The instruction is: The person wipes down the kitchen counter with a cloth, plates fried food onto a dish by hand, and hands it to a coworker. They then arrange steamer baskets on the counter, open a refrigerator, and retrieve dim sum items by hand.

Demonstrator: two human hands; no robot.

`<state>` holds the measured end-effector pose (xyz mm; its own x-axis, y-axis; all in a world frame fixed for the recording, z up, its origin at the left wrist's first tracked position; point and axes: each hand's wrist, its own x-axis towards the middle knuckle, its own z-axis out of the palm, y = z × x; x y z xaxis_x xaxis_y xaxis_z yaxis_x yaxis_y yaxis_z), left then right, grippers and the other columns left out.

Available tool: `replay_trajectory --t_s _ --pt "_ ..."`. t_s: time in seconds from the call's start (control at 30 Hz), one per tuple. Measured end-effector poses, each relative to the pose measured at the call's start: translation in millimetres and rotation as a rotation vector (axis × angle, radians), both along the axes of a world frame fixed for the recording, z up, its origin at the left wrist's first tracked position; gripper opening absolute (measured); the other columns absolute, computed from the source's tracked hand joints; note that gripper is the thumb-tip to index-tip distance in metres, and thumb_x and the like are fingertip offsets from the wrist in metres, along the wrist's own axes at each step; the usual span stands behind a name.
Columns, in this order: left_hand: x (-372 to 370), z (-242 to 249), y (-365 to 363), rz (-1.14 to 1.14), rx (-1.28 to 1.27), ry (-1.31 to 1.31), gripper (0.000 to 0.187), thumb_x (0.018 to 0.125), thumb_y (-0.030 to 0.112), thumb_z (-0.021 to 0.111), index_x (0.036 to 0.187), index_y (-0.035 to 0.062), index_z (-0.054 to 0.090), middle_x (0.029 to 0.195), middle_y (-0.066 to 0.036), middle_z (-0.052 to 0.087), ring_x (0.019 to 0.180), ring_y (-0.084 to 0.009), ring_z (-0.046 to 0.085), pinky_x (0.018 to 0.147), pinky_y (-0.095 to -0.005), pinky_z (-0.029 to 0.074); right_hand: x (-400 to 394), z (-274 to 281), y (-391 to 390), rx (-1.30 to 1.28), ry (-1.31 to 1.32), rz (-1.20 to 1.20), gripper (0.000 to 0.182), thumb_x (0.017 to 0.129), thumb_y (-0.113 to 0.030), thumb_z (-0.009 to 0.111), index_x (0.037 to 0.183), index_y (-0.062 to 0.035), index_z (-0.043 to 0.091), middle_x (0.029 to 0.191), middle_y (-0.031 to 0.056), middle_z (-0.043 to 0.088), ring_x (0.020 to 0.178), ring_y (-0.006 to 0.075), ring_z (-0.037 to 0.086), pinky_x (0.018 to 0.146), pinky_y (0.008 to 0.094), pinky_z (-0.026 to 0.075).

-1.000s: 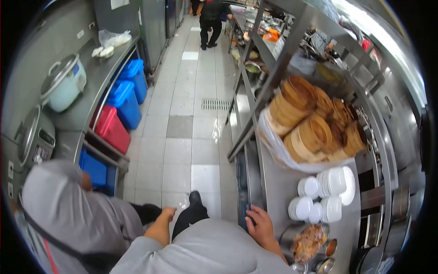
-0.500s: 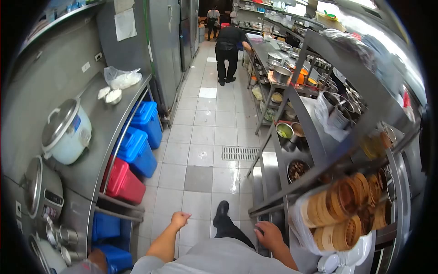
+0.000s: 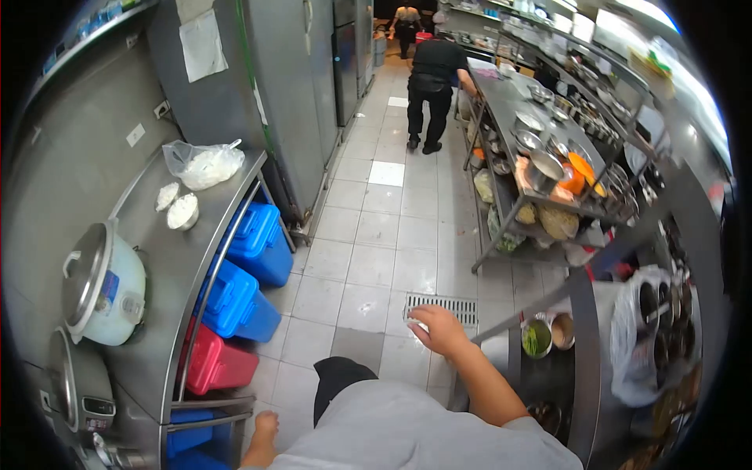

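My right hand (image 3: 440,330) swings out in front of me over the tiled floor, near the floor drain grate (image 3: 458,310). Its fingers are loosely bent with the thumb apart, and I see nothing held. Low at my left side, my left hand (image 3: 266,427) hangs near the red bin (image 3: 223,362) under the steel counter. It is seen from the back, its fingers mostly hidden, and it touches nothing that I can make out. One dark trouser leg (image 3: 338,380) shows ahead of my grey shirt.
Left, a steel counter (image 3: 168,227) carries a white rice cooker (image 3: 117,290), bowls of white food and a plastic bag (image 3: 207,166). Blue bins (image 3: 239,298) stand beneath. Right are steel shelves with a pot of greens (image 3: 536,338). Ahead, a person in black (image 3: 431,82) leans toward a worktable (image 3: 501,102).
I have moved forward along the aisle; bins, drain and the person in black look nearer. My right arm has swung forward, and my left arm back. The bamboo steamers have dropped mostly out of view.
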<state>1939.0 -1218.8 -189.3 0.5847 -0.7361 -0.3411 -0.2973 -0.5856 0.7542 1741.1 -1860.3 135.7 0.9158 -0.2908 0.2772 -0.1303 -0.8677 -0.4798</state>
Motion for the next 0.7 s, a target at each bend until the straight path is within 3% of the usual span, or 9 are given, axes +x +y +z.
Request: replay_trajectory --t_s 0.07,0.17,0.23,0.3,0.43,0.47,0.53,0.6,0.7 --pt "12 -8 -47 -0.056 0.074 -0.104 0.024 0.097 0.032 0.068 0.093 0.0075 0.066 0.076 -0.011 0.064 0.062 -0.0290 0.061 0.053 -0.0472 0.050 70 -18 -57 0.211 -0.108 -0.001 0.021 0.097 -0.023 0.072 0.110 -0.0065 0.074 0.114 0.0151 0.074 0.108 0.0363 0.069 0.094 0.0451 0.055" --pt "61 -33 -129 -0.152 0.187 -0.272 0.041 0.102 0.047 0.060 0.092 0.0082 0.069 0.080 -0.014 0.069 0.075 -0.0333 0.070 0.066 -0.0498 0.056 133 -130 -139 0.266 0.113 -0.200 0.033 0.096 -0.027 0.072 0.119 -0.0040 0.074 0.113 0.0194 0.074 0.107 0.0404 0.069 0.094 0.0463 0.055" --pt "110 -58 -181 -0.166 0.329 -0.105 0.044 0.101 0.050 0.059 0.094 0.0078 0.071 0.084 -0.015 0.071 0.079 -0.0344 0.071 0.070 -0.0501 0.057 120 -261 -196 0.136 0.504 -0.262 0.047 0.099 -0.045 0.065 0.121 -0.0037 0.074 0.122 0.0256 0.071 0.116 0.0425 0.067 0.101 0.0508 0.052" --pt "177 -71 -238 -0.166 0.547 0.133 0.048 0.101 0.052 0.058 0.096 0.0074 0.073 0.089 -0.016 0.073 0.083 -0.0354 0.072 0.074 -0.0504 0.057 63 -321 -211 0.208 1.066 -0.335 0.046 0.096 -0.046 0.064 0.123 -0.0094 0.074 0.124 0.0223 0.072 0.117 0.0433 0.067 0.101 0.0520 0.053" --pt "337 -99 -384 -0.315 1.043 0.467 0.055 0.100 0.058 0.056 0.100 0.0065 0.076 0.098 -0.017 0.077 0.091 -0.0375 0.073 0.083 -0.0510 0.058 14 -291 -228 0.510 1.389 -0.436 0.044 0.099 -0.045 0.059 0.120 -0.0107 0.075 0.125 0.0194 0.073 0.118 0.0397 0.068 0.100 0.0501 0.054" --pt "398 -92 -398 -0.627 0.600 -0.158 0.057 0.099 0.058 0.057 0.108 0.0075 0.080 0.110 -0.021 0.076 0.099 -0.0407 0.073 0.091 -0.0540 0.056 21 -286 -237 0.581 1.360 -0.535 0.044 0.099 -0.046 0.059 0.119 -0.0107 0.075 0.125 0.0193 0.073 0.118 0.0398 0.068 0.101 0.0501 0.054" --pt "499 -52 -488 -0.162 0.727 -0.154 0.049 0.097 0.046 0.060 0.115 0.0034 0.077 0.125 -0.022 0.072 0.114 -0.0427 0.068 0.102 -0.0545 0.052 47 -278 -257 0.719 1.264 -0.728 0.045 0.099 -0.047 0.058 0.119 -0.0106 0.075 0.125 0.0193 0.073 0.118 0.0399 0.068 0.101 0.0502 0.053" --pt "602 -27 -580 -0.115 0.638 -0.337 0.040 0.093 0.029 0.061 0.122 0.0050 0.074 0.136 -0.025 0.065 0.124 -0.0416 0.063 0.108 -0.0506 0.050 86 -278 -284 0.823 1.165 -0.847 0.046 0.099 -0.049 0.058 0.118 -0.0105 0.076 0.124 0.0192 0.073 0.118 0.0400 0.068 0.101 0.0503 0.053" --pt "718 6 -720 0.216 0.288 -0.257 0.034 0.090 0.007 0.064 0.122 0.0044 0.073 0.125 -0.022 0.072 0.117 -0.0397 0.068 0.101 -0.0479 0.054 155 -299 -332 0.924 1.070 -0.905 0.048 0.099 -0.051 0.058 0.118 -0.0105 0.076 0.124 0.0191 0.073 0.118 0.0402 0.068 0.102 0.0505 0.053"
